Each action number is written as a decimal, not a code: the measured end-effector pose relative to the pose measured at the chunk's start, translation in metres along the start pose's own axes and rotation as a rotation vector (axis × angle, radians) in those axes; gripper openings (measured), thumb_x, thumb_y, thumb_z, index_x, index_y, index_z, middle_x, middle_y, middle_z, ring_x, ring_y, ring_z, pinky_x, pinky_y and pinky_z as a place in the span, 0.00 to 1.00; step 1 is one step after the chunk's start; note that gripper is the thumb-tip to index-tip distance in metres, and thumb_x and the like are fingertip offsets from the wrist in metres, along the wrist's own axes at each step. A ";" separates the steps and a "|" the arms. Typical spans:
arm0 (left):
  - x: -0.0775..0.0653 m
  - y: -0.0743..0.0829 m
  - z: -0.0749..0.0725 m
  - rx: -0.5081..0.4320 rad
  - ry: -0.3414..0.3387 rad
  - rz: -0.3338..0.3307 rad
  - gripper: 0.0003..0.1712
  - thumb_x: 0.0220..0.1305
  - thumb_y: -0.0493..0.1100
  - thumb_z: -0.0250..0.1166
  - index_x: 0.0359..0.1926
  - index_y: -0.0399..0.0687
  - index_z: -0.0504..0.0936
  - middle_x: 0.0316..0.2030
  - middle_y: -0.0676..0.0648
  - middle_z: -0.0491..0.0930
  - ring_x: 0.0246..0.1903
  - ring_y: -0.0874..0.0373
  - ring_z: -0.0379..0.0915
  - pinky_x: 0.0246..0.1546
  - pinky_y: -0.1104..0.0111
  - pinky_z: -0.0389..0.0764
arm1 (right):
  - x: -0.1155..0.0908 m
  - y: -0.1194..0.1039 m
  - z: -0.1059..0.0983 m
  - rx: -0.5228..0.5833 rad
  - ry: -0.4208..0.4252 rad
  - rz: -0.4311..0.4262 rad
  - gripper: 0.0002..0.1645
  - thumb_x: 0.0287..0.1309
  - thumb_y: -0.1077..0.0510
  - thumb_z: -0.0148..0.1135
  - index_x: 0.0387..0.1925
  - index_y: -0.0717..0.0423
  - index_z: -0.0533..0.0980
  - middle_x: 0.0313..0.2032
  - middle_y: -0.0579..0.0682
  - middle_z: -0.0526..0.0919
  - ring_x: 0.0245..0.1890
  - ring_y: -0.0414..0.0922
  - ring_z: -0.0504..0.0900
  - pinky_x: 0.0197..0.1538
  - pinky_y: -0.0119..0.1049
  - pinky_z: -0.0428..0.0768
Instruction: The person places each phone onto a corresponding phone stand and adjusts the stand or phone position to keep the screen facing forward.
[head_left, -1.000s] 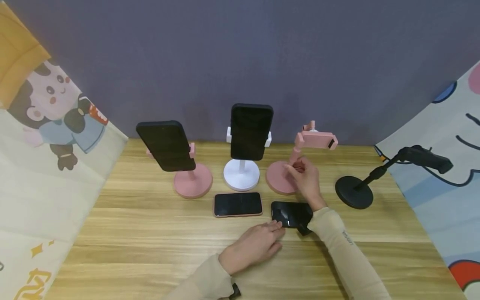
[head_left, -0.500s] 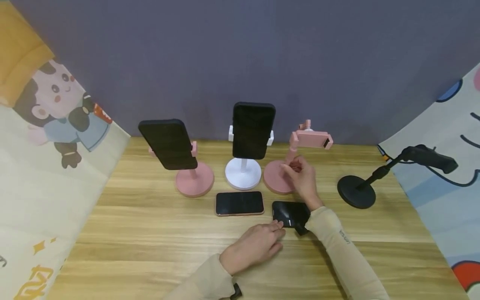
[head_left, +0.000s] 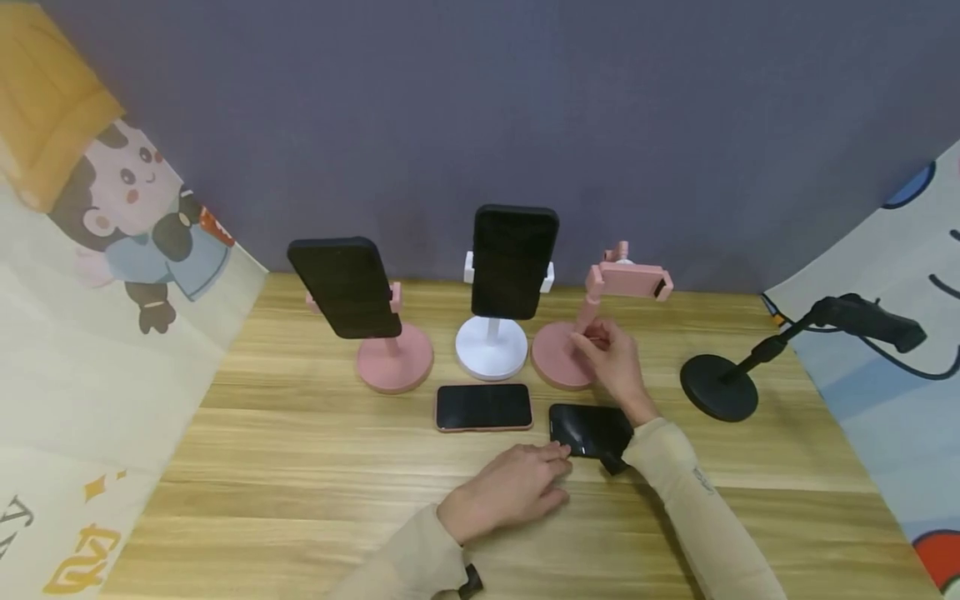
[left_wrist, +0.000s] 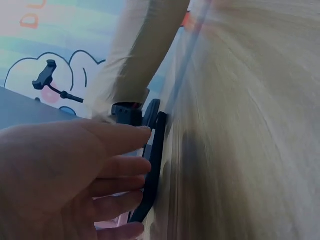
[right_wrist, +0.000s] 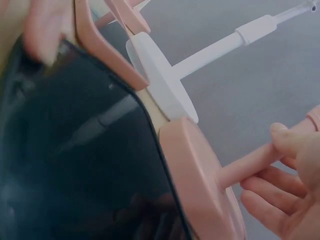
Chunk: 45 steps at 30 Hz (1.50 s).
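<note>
Pink phone stand (head_left: 557, 352), third from the left in a line of four stands, base flat on the worktop (head_left: 322, 475). Clamp at the top of its pole, lying crosswise. Right hand (head_left: 617, 358) holds the pole low down, above the base; the right wrist view shows the thumb on one side and curled fingers on the other, so the grip is narrow, closed around the pole.

Left hand (head_left: 510, 487) lies palm down, fingers extended and loosely spaced, its grip holding nothing. Fingertips reach the near left corner of a black phone (head_left: 588, 429); contact looks likely, but cannot tell for certain. That phone lies flat in front of the pink stand, partly covered by the right forearm. Small black item (head_left: 613, 463) at the right cuff.

White stand (head_left: 491, 348) just left of the pink one, bearing an upright dark phone (head_left: 516, 262). Further left, a second pink-based holder (head_left: 395, 360) carries another dark phone (head_left: 345, 287), tilted. Pink-edged phone (head_left: 483, 408) lies flat in front of the white stand. Black stand (head_left: 720, 387) well apart to the right, its arm slanting up and outward. Grey-blue backdrop (head_left: 480, 100) behind; cartoon-printed panel (head_left: 150, 208) on the left.
</note>
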<state>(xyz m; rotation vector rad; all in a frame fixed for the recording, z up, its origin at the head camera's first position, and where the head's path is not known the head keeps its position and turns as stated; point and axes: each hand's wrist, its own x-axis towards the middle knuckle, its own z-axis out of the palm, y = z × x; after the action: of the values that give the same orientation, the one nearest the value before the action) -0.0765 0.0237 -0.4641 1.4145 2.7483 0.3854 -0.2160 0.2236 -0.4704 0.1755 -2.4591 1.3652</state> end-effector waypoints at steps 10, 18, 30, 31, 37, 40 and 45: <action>-0.006 0.001 -0.002 -0.151 -0.018 0.021 0.23 0.68 0.55 0.53 0.57 0.50 0.78 0.60 0.50 0.74 0.60 0.62 0.64 0.61 0.70 0.67 | -0.014 0.005 -0.009 -0.023 -0.158 0.064 0.27 0.57 0.43 0.61 0.49 0.59 0.75 0.46 0.57 0.82 0.44 0.49 0.81 0.46 0.48 0.81; -0.017 0.003 -0.003 -0.164 0.004 0.040 0.23 0.69 0.55 0.52 0.57 0.50 0.78 0.58 0.51 0.75 0.60 0.65 0.64 0.61 0.71 0.67 | -0.026 0.001 -0.014 -0.047 -0.213 0.042 0.28 0.61 0.42 0.56 0.52 0.59 0.73 0.46 0.56 0.81 0.44 0.47 0.80 0.46 0.46 0.81; -0.034 0.002 -0.010 -0.196 0.046 0.024 0.21 0.68 0.54 0.54 0.54 0.49 0.80 0.52 0.53 0.79 0.53 0.66 0.70 0.56 0.73 0.71 | -0.043 -0.015 -0.022 -0.062 -0.249 -0.081 0.18 0.63 0.55 0.57 0.47 0.65 0.77 0.39 0.57 0.83 0.38 0.46 0.81 0.42 0.42 0.82; -0.035 0.002 -0.010 -0.195 0.051 0.017 0.21 0.68 0.54 0.54 0.54 0.49 0.80 0.51 0.54 0.79 0.52 0.66 0.71 0.56 0.74 0.72 | -0.044 -0.018 -0.023 -0.056 -0.257 -0.096 0.16 0.62 0.57 0.58 0.46 0.66 0.77 0.39 0.58 0.83 0.38 0.47 0.81 0.41 0.44 0.82; -0.043 -0.002 -0.008 -0.216 0.069 -0.010 0.21 0.67 0.53 0.55 0.54 0.49 0.80 0.49 0.55 0.79 0.51 0.67 0.72 0.54 0.74 0.73 | -0.049 -0.008 -0.027 -0.040 -0.351 -0.123 0.14 0.59 0.58 0.61 0.43 0.63 0.78 0.39 0.53 0.83 0.39 0.46 0.81 0.43 0.45 0.82; -0.045 -0.005 -0.007 -0.233 0.083 -0.018 0.21 0.67 0.53 0.56 0.55 0.49 0.79 0.50 0.55 0.79 0.50 0.67 0.72 0.54 0.74 0.73 | -0.051 -0.004 -0.029 -0.051 -0.433 -0.121 0.15 0.59 0.53 0.61 0.44 0.58 0.78 0.40 0.49 0.83 0.40 0.43 0.81 0.44 0.42 0.82; -0.049 -0.009 -0.005 -0.241 0.103 -0.014 0.21 0.67 0.53 0.55 0.54 0.48 0.80 0.48 0.55 0.80 0.49 0.67 0.73 0.53 0.74 0.74 | -0.056 -0.004 -0.030 -0.063 -0.520 -0.169 0.18 0.59 0.47 0.60 0.45 0.55 0.78 0.41 0.46 0.83 0.40 0.40 0.81 0.44 0.39 0.82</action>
<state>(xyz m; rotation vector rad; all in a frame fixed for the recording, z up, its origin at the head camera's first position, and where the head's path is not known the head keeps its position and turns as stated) -0.0554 -0.0212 -0.4659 1.3499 2.6731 0.7799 -0.1562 0.2448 -0.4712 0.7940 -2.8077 1.2902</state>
